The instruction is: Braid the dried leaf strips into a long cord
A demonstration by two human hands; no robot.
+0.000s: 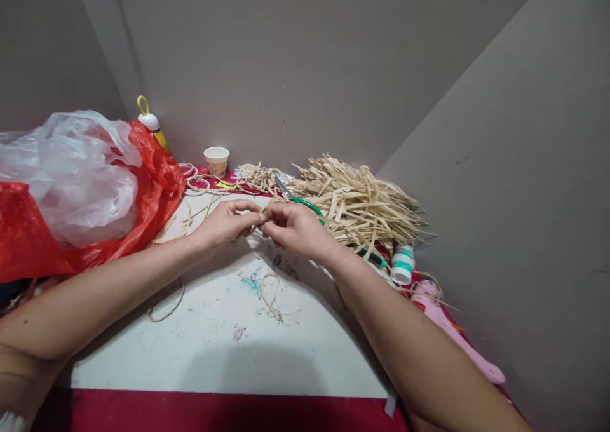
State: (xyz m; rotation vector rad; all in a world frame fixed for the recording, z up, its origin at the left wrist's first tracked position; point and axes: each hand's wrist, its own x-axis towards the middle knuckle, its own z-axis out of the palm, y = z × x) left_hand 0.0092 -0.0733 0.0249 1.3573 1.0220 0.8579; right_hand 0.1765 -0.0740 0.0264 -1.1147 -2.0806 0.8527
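My left hand (234, 220) and my right hand (296, 227) meet fingertip to fingertip above the white board (229, 356). Both are closed in a pinch. A thin straw strand (262, 212) shows a little between the fingertips; most of it is hidden by the fingers. Below the hands, a small loop of straw (269, 292) lies on the board. A thin twisted straw cord (172, 311) curves out from under my left forearm. Just behind my right hand are green-handled scissors (305, 202), their blades pointing up and left.
A large bundle of dry straw (357, 197) fills the back right. Coiled straw cord (260, 176) and a paper cup (216, 161) stand along the wall. Red and white plastic bags (157, 165) are at left, near a yellow bottle (151, 124). A white-green roll (403, 264) lies at right.
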